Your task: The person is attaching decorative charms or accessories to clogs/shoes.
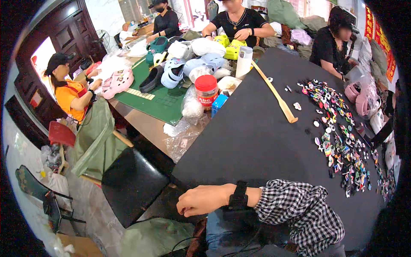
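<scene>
My right hand reaches leftward over the near left edge of the black-topped table. Its fingers are curled loosely inward, and I see nothing in them. A black strap circles the wrist, and a black-and-white checked sleeve covers the forearm. Beyond the fingertips is a black chair seat; a green cloth bag lies below the hand. My left hand is out of view. On the table's right side many small colourful shoe charms are spread out, with a long wooden back scratcher farther back.
A red-lidded jar, a blue box and a white bottle stand at the table's far left. Pale blue clogs and pink clogs lie on a green mat. Several people work around the tables.
</scene>
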